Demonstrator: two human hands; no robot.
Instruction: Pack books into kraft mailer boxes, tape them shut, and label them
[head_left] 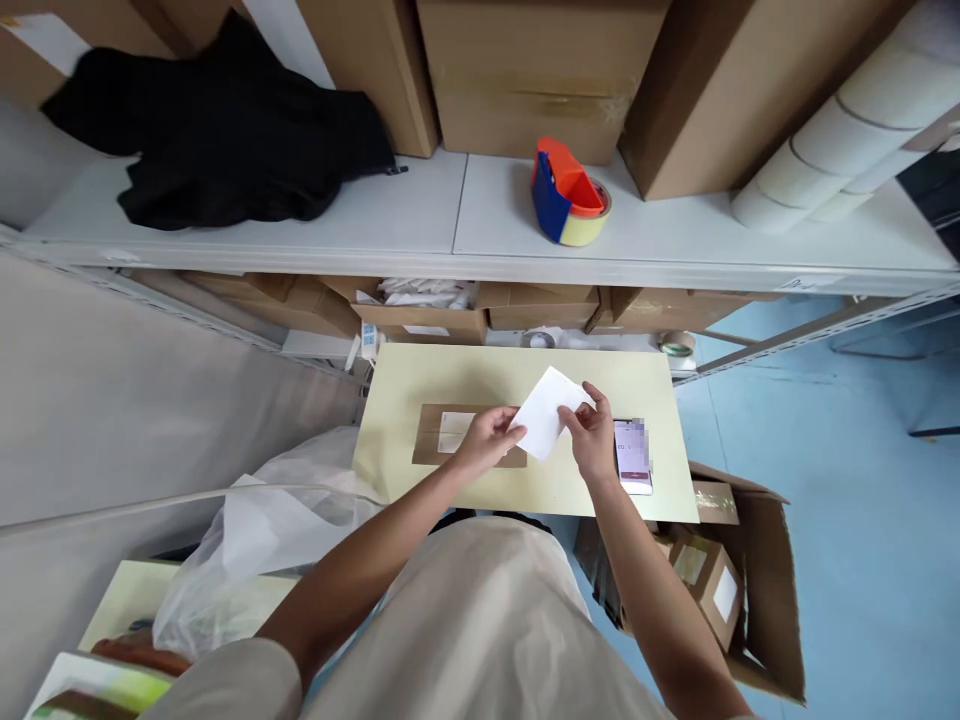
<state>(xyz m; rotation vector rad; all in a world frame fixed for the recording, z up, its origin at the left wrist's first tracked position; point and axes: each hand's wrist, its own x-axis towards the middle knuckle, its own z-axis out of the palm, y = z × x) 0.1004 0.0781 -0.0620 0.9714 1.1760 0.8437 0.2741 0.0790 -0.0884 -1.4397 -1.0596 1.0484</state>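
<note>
white paper (546, 415) | left grip (487, 438): left side | right grip (592, 440): right side

Pkg (444, 436) on tbl (600, 375) L | phone (633, 458) on tbl R | paper (549, 410) abv, btwn

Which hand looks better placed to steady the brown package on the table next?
Probably the left hand: it appears over the brown package, while the right hand is nearer the phone. Both hold the white paper.
</note>
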